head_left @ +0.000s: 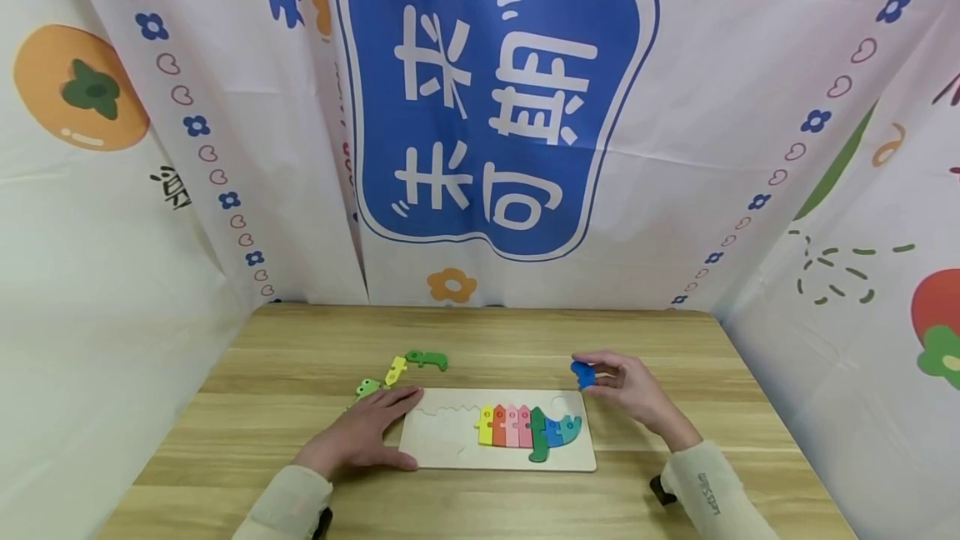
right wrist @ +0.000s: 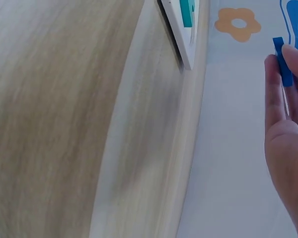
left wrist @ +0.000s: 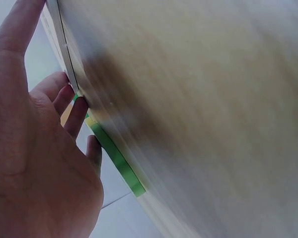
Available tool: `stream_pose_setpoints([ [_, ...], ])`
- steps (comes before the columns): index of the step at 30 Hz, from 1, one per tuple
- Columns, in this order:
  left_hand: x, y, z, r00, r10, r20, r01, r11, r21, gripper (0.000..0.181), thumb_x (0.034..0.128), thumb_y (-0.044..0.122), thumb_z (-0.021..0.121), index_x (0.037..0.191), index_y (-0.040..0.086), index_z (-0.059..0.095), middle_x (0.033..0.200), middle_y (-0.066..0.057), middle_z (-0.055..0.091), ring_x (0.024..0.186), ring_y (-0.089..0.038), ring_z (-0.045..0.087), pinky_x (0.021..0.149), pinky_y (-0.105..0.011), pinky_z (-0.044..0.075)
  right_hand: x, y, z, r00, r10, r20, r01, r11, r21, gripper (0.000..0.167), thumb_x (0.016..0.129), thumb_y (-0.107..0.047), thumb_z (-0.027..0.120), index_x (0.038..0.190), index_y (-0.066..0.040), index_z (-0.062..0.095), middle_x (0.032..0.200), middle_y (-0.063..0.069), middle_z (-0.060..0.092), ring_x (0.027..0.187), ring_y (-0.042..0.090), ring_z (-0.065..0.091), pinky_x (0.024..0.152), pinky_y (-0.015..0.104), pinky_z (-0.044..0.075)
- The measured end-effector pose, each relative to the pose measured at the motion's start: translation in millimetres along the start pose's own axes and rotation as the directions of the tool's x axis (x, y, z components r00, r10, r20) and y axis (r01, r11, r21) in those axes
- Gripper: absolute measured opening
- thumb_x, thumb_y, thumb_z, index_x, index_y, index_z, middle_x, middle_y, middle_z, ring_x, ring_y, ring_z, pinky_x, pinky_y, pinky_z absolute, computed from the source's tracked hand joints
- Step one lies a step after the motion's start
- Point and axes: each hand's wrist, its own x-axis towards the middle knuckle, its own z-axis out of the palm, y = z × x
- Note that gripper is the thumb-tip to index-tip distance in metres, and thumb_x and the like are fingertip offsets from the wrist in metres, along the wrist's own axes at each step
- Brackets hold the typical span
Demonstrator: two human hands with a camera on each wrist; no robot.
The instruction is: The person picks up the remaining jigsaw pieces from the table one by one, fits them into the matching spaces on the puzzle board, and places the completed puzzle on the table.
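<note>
A wooden puzzle board (head_left: 442, 450) lies on the table, its right part filled with coloured pieces that form a crocodile's body and tail. At the board's left end, my left hand (head_left: 363, 432) is spread, with the thumb near the lower corner and the fingers at the upper one. My right hand (head_left: 633, 390) pinches a blue puzzle piece (head_left: 582, 373) between thumb and fingers, above the board's upper right corner. In the right wrist view the blue piece (right wrist: 283, 62) shows edge-on, held clear of the table.
Behind the left hand lie a green crocodile-head piece (head_left: 367, 387), a yellow piece (head_left: 396, 370) and a dark green piece (head_left: 427, 359). Printed cloth (head_left: 675, 215) hangs beyond the wooden table (head_left: 247, 382) and along both sides.
</note>
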Motion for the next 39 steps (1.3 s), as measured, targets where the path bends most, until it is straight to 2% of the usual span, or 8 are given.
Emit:
stream_pose_setpoints([
  [4, -0.3, 0.9, -1.0, 1.0, -0.002, 0.001, 0.002, 1.0, -0.003, 0.111, 0.0782, 0.075, 0.074, 0.163, 0.017, 0.034, 0.169, -0.008, 0.033, 0.152, -0.049, 0.029, 0.117, -0.07, 0.029, 1.1, 2, 2, 0.996, 0.017, 0.089, -0.017, 1.0, 0.002, 0.05, 0.092, 0.007, 0.072, 0.14, -0.008, 0.065, 0.144, 0.019, 0.061, 0.126, 0.039, 0.061, 0.099, 0.029, 0.057],
  [9, 0.0, -0.3, 0.0, 1.0, -0.001, -0.001, 0.001, 1.0, 0.002, 0.111, 0.0779, 0.076, 0.074, 0.163, 0.017, 0.034, 0.169, -0.008, 0.033, 0.152, -0.048, 0.029, 0.117, -0.07, 0.029, 2.2, 7, 6, 0.983, 0.039, 0.177, -0.038, 0.999, -0.005, 0.051, 0.09, 0.007, 0.074, 0.139, -0.005, 0.065, 0.142, 0.02, 0.062, 0.123, 0.036, 0.064, 0.096, 0.027, 0.058],
  [13, -0.1, 0.0, -0.4, 1.0, 0.002, 0.0, -0.002, 1.0, 0.003, 0.111, 0.0781, 0.076, 0.074, 0.163, 0.017, 0.034, 0.169, -0.008, 0.033, 0.152, -0.048, 0.029, 0.117, -0.07, 0.029, 3.7, 11, 7, 0.975, 0.034, 0.222, -0.026, 0.999, -0.042, 0.05, 0.089, 0.007, 0.074, 0.138, -0.003, 0.065, 0.141, 0.02, 0.063, 0.12, 0.034, 0.066, 0.097, 0.03, 0.059],
  [18, -0.2, 0.3, -0.8, 1.0, 0.005, 0.003, -0.005, 1.0, -0.003, 0.11, 0.0786, 0.074, 0.074, 0.163, 0.017, 0.034, 0.169, -0.008, 0.033, 0.152, -0.048, 0.029, 0.117, -0.07, 0.029, 5.2, 14, 9, 0.968, 0.033, 0.25, -0.012, 0.996, -0.085, 0.048, 0.09, 0.007, 0.073, 0.136, -0.005, 0.067, 0.138, 0.019, 0.065, 0.118, 0.033, 0.066, 0.098, 0.031, 0.058],
  [24, -0.1, 0.6, -0.5, 1.0, 0.005, 0.004, -0.005, 1.0, -0.003, 0.11, 0.079, 0.075, 0.074, 0.163, 0.017, 0.034, 0.169, -0.007, 0.032, 0.153, -0.047, 0.029, 0.117, -0.07, 0.029, 6.7, 20, 10, 0.963, 0.056, 0.264, -0.024, 0.992, -0.122, 0.045, 0.092, 0.004, 0.074, 0.134, -0.009, 0.069, 0.137, 0.016, 0.065, 0.117, 0.027, 0.066, 0.097, 0.029, 0.058],
  [30, 0.2, -0.8, 0.3, 1.0, 0.003, 0.003, -0.003, 1.0, 0.001, 0.11, 0.0787, 0.076, 0.073, 0.164, 0.018, 0.034, 0.169, -0.006, 0.032, 0.153, -0.047, 0.029, 0.118, -0.069, 0.03, 9.4, 24, 9, 0.957, 0.036, 0.288, 0.003, 0.991, -0.135, 0.044, 0.092, 0.003, 0.074, 0.134, -0.009, 0.07, 0.138, 0.015, 0.066, 0.12, 0.027, 0.066, 0.098, 0.03, 0.058],
  [35, -0.1, -0.5, 0.1, 1.0, 0.002, 0.001, -0.002, 1.0, -0.005, 0.11, 0.0787, 0.075, 0.073, 0.163, 0.017, 0.034, 0.169, -0.007, 0.032, 0.153, -0.048, 0.028, 0.117, -0.07, 0.029, 12.0, 26, 10, 0.951, 0.052, 0.305, -0.01, 0.99, -0.139, 0.044, 0.093, 0.002, 0.073, 0.134, -0.013, 0.07, 0.14, 0.011, 0.066, 0.125, 0.03, 0.064, 0.102, 0.035, 0.056],
  [39, -1.0, 0.2, 0.6, 1.0, 0.002, -0.005, -0.002, 1.0, -0.007, 0.109, 0.0786, 0.074, 0.075, 0.163, 0.017, 0.036, 0.169, -0.007, 0.033, 0.152, -0.047, 0.029, 0.117, -0.07, 0.03, 13.5, 25, 11, 0.945, 0.068, 0.319, -0.026, 0.991, -0.134, 0.043, 0.094, 0.002, 0.071, 0.134, -0.014, 0.07, 0.141, 0.01, 0.065, 0.13, 0.033, 0.061, 0.108, 0.045, 0.053],
])
